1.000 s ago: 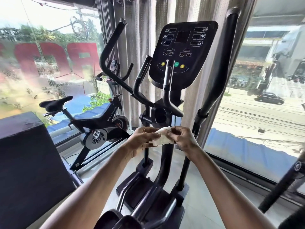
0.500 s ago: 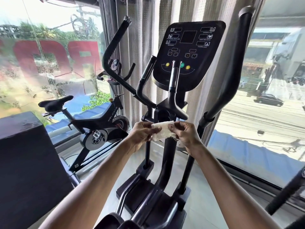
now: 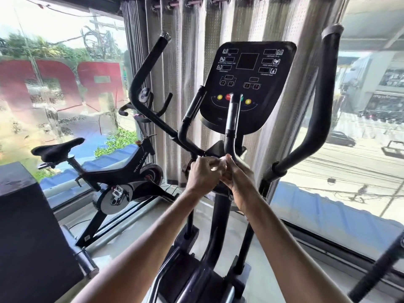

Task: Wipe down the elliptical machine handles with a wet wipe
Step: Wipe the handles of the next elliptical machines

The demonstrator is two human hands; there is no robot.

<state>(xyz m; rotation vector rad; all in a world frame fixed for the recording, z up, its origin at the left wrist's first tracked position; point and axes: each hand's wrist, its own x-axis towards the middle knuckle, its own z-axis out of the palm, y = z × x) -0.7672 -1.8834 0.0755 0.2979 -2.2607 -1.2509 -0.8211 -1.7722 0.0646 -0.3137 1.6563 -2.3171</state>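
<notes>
In the head view, at the frame's centre, the wet wipe is pinched between the curled fingers of the left hand and the right hand, below the console. Most of the wipe is hidden. It is judged light, limp and damp, and best bunched against the palm. The long handle at the frame's right is judged rigid and smooth, and best wrapped fully.

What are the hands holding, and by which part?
A white wet wipe, bunched between both hands: left hand pinches its left end, right hand its right end; blur hides finer detail.
</notes>
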